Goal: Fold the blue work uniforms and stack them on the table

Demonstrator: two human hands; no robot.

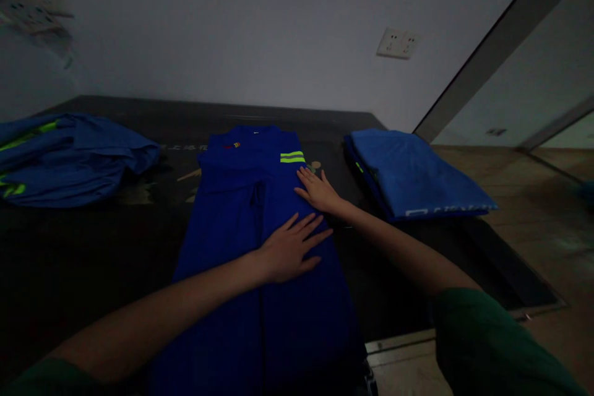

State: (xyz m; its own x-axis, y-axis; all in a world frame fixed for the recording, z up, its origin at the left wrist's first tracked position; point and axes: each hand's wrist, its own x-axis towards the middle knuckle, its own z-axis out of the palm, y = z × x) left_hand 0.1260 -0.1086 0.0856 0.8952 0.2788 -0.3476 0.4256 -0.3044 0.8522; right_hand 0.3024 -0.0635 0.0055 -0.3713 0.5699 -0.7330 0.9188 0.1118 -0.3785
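Observation:
A dark blue garment [223, 223] with a yellow-green reflective stripe and a small red and yellow mark near its collar lies spread lengthwise on a dark table. My left hand [290, 249] rests flat on its right half, fingers spread and pointing right. Farther up, just below the stripe, my right hand [318, 190] lies on the garment's right edge with its fingers apart. Neither hand grips the cloth.
A stack of folded blue clothes [413, 173] sits on the table [371, 284] to the right. At the left lies a crumpled blue garment [78, 161] with yellow-green stripes. Behind stands a pale wall with sockets [398, 43]. Tiled floor shows at the right.

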